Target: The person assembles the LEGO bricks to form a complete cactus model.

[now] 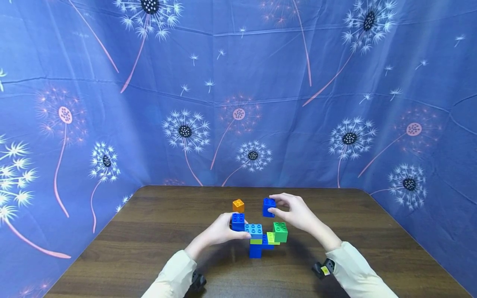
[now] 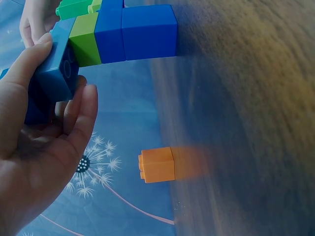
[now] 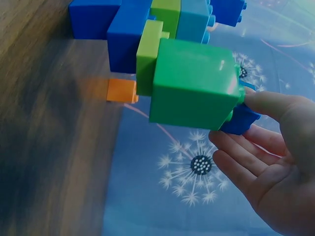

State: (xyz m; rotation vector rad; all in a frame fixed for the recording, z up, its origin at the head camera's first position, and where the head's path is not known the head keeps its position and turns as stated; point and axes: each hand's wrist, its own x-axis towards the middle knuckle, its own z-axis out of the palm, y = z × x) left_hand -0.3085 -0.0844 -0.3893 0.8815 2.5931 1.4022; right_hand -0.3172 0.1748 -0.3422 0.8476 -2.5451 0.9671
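My left hand grips the left side of a joined brick structure, thumb along its light blue brick and fingers behind a blue brick. Below the light blue brick are a lime brick and a blue brick at the base. To the right, the structure steps out to another lime brick with a green brick on top. My right hand pinches a separate blue brick between thumb and fingers, behind the green one. In the right wrist view the green brick partly covers that blue brick.
A single orange brick stands on the wooden table beyond my left hand. A blue dandelion-print cloth hangs behind the table and along both sides. Small black devices sit at both wrists.
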